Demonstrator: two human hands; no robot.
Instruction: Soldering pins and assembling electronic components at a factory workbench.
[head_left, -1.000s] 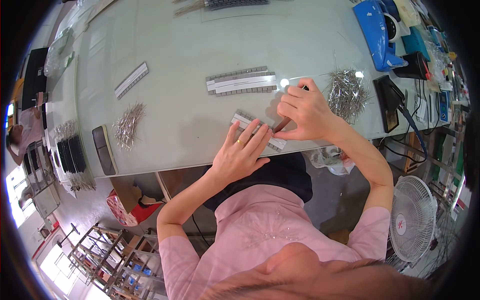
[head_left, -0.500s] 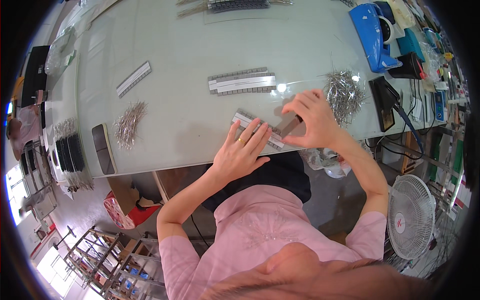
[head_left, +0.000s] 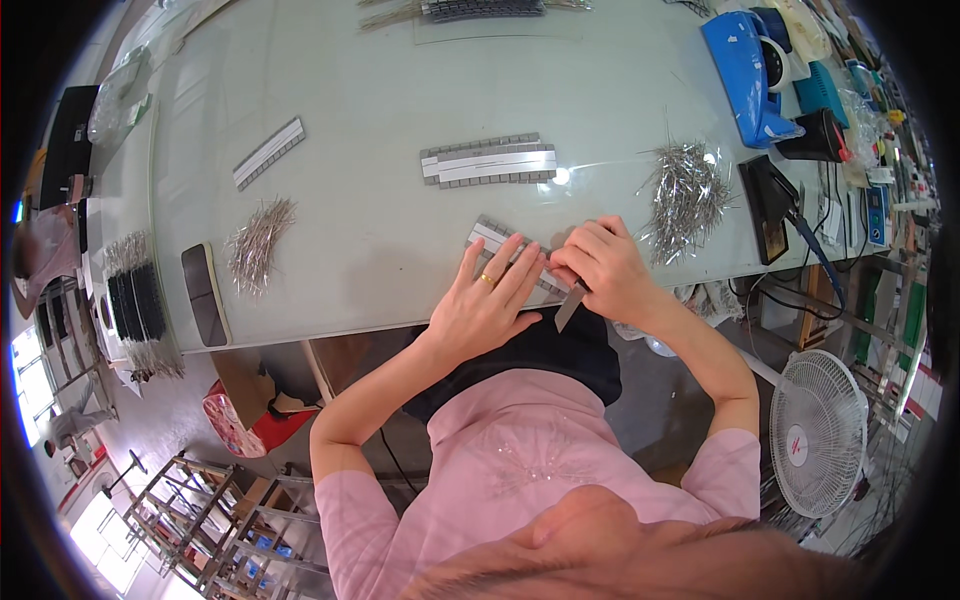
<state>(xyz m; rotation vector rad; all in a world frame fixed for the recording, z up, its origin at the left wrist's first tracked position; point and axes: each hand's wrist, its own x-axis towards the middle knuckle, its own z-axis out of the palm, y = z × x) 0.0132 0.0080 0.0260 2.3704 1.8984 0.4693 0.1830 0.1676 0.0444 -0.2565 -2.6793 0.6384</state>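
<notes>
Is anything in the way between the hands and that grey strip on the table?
Nothing visible. The left hand lies flat right on the grey strip, and the right hand, gripping a small flat metal piece, touches its other end.

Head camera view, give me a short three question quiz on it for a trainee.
1. True or false: the left hand lies flat on the grey strip at the table edge.
2. What does the right hand hold? A) a flat metal blade B) a blue box C) a fan
3. On which side of the right hand does the nearest loose pile of metal pins lie?

Key: 1 true; 2 A; 3 the person's right.
</notes>
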